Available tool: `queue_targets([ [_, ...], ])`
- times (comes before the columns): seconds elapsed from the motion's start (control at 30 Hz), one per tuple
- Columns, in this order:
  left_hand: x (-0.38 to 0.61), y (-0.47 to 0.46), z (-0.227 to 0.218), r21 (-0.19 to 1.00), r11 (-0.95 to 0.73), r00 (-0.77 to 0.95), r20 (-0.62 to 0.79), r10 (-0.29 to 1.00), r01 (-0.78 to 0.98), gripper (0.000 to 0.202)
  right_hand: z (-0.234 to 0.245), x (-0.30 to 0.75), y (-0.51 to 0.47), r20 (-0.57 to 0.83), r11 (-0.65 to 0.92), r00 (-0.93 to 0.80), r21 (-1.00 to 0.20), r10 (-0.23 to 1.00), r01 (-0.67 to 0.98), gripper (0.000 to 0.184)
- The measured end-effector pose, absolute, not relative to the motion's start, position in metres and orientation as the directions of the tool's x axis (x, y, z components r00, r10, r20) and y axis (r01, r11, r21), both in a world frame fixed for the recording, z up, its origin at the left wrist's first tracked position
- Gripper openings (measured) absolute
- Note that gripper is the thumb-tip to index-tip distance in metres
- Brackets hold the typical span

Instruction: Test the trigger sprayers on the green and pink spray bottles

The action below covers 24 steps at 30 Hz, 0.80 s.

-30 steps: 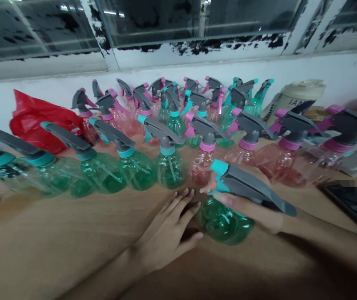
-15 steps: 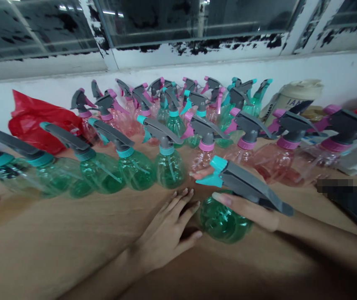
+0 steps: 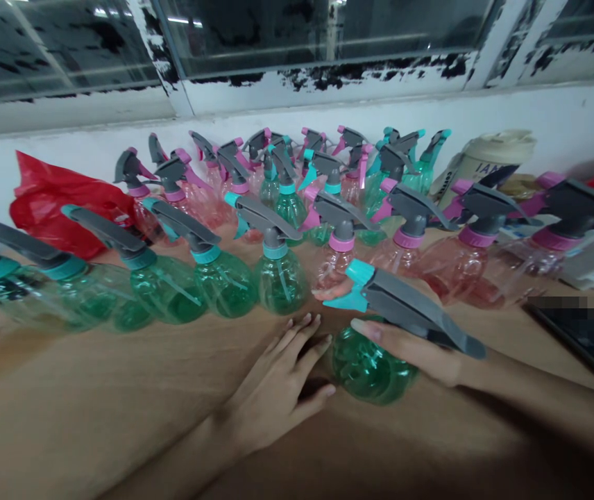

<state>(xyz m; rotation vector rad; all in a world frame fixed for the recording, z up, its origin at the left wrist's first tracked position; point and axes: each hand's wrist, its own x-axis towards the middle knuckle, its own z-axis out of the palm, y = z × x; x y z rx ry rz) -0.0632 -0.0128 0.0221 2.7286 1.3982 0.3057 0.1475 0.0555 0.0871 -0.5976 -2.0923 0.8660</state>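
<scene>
My right hand (image 3: 416, 351) is wrapped round the neck of a green see-through spray bottle (image 3: 372, 368), whose grey head has a turquoise nozzle and trigger pointing left. The thumb lies across the near side, while most of the other fingers are hidden behind the head. Left of that bottle, my left hand (image 3: 281, 389) rests palm down on the wooden table (image 3: 135, 403), fingers stretched out and holding nothing. Just beyond it stands another green spray bottle (image 3: 281, 281) with a turquoise collar. A pink spray bottle (image 3: 336, 267) is beside that one.
Several green and pink spray bottles stand in rows across the table. A red plastic bag (image 3: 62, 215) lies at the back left. At the right are a cream coffee cup (image 3: 492, 156) and a dark flat device (image 3: 578, 340), partly blurred out. A white wall (image 3: 94, 121) with windows closes off the back.
The whole view has shifted very slightly left. Both hands and the held spray bottle keep practically the same pose.
</scene>
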Motion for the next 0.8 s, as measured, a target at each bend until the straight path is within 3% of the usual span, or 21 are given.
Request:
queue_targets([
  [0.33,-0.0638,-0.0135,0.0208,0.172,-0.569,0.550,0.147,0.822,0.804,0.056,0.0974,0.1498,0.0541,0.478,0.634,-0.595,-0.770,0.646,0.071,0.011],
  [0.6,-0.0633,-0.0129,0.0232,0.157,-0.574,0.557,0.143,0.818,0.804,0.055,0.0953,0.1466,0.0551,0.519,0.661,-0.588,-0.749,0.621,0.037,0.013],
  [0.8,-0.0636,-0.0138,0.0216,0.139,-0.570,0.553,0.148,0.820,0.810,0.057,0.0907,0.1474,0.0567,0.451,0.605,-0.609,-0.794,0.652,0.060,0.021],
])
